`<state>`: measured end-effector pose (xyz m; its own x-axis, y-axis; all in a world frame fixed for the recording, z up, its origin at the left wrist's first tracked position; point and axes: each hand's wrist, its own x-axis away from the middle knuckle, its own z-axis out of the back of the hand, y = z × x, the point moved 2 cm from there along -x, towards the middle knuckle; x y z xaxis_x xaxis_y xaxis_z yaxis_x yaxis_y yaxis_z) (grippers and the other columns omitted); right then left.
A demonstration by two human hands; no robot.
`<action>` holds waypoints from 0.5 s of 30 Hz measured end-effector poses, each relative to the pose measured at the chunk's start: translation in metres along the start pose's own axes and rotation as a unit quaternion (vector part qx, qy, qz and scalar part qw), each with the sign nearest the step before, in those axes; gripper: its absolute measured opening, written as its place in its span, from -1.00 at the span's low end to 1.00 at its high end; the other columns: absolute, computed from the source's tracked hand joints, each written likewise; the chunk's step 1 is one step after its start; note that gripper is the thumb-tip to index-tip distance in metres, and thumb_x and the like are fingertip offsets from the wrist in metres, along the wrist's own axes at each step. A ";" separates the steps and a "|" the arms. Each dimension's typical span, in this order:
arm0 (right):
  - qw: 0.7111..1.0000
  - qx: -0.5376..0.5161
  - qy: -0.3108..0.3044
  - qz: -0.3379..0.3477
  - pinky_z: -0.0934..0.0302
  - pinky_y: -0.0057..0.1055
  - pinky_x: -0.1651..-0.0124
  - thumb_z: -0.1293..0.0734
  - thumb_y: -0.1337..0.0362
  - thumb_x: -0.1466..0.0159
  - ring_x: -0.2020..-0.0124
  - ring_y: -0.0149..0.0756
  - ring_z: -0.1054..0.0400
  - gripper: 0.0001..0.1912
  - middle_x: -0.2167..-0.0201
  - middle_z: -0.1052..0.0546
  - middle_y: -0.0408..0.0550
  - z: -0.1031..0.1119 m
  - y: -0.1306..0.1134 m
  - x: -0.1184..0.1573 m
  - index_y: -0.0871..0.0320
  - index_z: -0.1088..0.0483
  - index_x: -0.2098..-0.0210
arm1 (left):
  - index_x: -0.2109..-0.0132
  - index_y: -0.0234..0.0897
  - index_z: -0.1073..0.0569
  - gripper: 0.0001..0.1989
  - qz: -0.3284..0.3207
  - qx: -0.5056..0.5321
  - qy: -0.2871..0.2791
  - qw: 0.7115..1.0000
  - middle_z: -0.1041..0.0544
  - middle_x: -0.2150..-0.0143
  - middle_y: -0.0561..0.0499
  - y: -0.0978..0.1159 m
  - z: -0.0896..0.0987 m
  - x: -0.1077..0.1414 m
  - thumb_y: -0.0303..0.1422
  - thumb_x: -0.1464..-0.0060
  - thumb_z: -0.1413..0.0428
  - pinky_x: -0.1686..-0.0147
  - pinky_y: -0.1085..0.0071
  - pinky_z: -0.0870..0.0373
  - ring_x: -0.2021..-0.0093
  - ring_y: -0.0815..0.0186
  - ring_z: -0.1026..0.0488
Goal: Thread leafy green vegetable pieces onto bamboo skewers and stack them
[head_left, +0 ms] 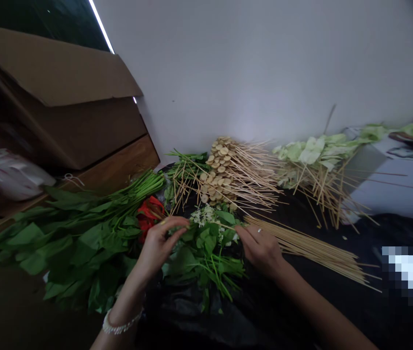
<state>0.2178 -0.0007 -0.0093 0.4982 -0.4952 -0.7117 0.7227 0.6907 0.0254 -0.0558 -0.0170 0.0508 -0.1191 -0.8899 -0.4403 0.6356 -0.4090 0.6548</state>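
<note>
My left hand is closed in a pinch above the leafy greens; what its fingertips hold is too small to make out. My right hand, with a ring, grips a thin bamboo skewer that points left toward the other hand. Beneath and between both hands lies a pile of cut green leaves and stems, with small white flowers behind it. Just right of my right hand, loose bamboo skewers lie in a bundle.
Left lies a big bunch of leafy greens beside a red bag. Behind are skewered pale round slices, skewered greens and skewered cabbage-like leaves. A cardboard box stands at left, a white wall behind.
</note>
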 end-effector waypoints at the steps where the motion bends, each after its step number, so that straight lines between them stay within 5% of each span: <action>1: 1.000 -0.003 0.002 -0.005 -0.25 -0.36 0.30 -0.15 0.48 -0.30 0.35 -0.29 -0.40 -0.63 0.36 -0.55 0.01 0.001 0.001 0.000 0.18 -0.44 -0.01 | 0.18 -0.19 -0.56 -0.84 0.008 0.007 0.056 0.998 -0.58 0.18 -0.03 0.004 0.007 -0.006 -0.29 -0.15 -0.12 0.09 0.33 -0.44 0.16 0.26 -0.51; 4: 1.000 -0.001 0.014 -0.015 -0.24 -0.37 0.31 -0.17 0.48 -0.30 0.36 -0.30 -0.41 -0.63 0.37 -0.56 -0.01 0.004 0.001 -0.001 0.16 -0.42 -0.03 | 0.16 -0.22 -0.58 -0.82 -0.016 0.001 0.201 0.979 -0.59 0.24 -0.01 0.023 0.023 -0.019 -0.28 -0.10 -0.17 0.19 0.37 -0.45 0.25 0.29 -0.51; 6: 0.999 -0.004 0.040 -0.012 -0.23 -0.37 0.33 -0.19 0.48 -0.29 0.38 -0.31 -0.40 -0.64 0.37 -0.56 -0.01 0.007 0.000 -0.002 0.18 -0.40 -0.03 | 0.17 -0.20 -0.60 -0.83 -0.037 -0.009 0.223 0.974 -0.59 0.27 0.00 0.036 0.023 -0.026 -0.32 -0.06 -0.21 0.21 0.40 -0.44 0.28 0.32 -0.49; 10: 0.995 -0.022 0.099 0.002 -0.19 -0.39 0.38 -0.22 0.50 -0.28 0.44 -0.34 -0.38 -0.64 0.38 -0.55 -0.03 0.013 -0.006 -0.006 0.22 -0.35 -0.06 | 0.26 -0.25 -0.63 -0.84 0.070 0.113 0.087 0.987 -0.62 0.33 -0.02 0.038 -0.005 -0.032 -0.32 0.03 -0.26 0.25 0.43 -0.44 0.32 0.31 -0.50; 15: 0.995 -0.039 0.095 -0.005 -0.16 -0.38 0.43 -0.22 0.52 -0.28 0.45 -0.34 -0.37 -0.62 0.40 -0.54 -0.03 0.019 -0.011 -0.009 0.25 -0.34 -0.07 | 0.25 -0.29 -0.63 -0.73 0.225 0.296 0.015 0.928 -0.65 0.31 -0.05 0.023 -0.043 -0.024 -0.25 0.13 -0.32 0.22 0.42 -0.45 0.33 0.30 -0.53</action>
<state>0.2142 -0.0136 0.0105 0.3870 -0.3992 -0.8312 0.6838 0.7289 -0.0317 -0.0050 0.0031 0.0499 0.0837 -0.9952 -0.0511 0.0837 -0.0440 0.9955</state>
